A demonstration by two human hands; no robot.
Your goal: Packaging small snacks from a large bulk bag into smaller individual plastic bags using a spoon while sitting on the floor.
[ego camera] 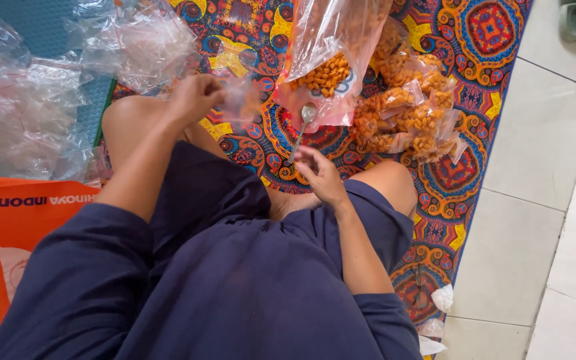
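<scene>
Patterned, many-coloured floor mat point(488, 40) carries everything, and I read it from the left: a heap of empty clear plastic bags point(28, 100), then my left hand point(195, 97) pinching one small clear bag point(241, 100); I'd open its mouth wide first. My right hand point(321, 175) grips the long metal spoon point(301, 130) at the big pink-tinted bag of orange snacks point(325, 73). Filled packets point(408, 113) crowd the right.

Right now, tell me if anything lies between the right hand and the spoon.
Nothing visible does. The right hand has its fingers at the handle end of the spoon, whose bowl rests against the large bag of orange snacks.
</scene>
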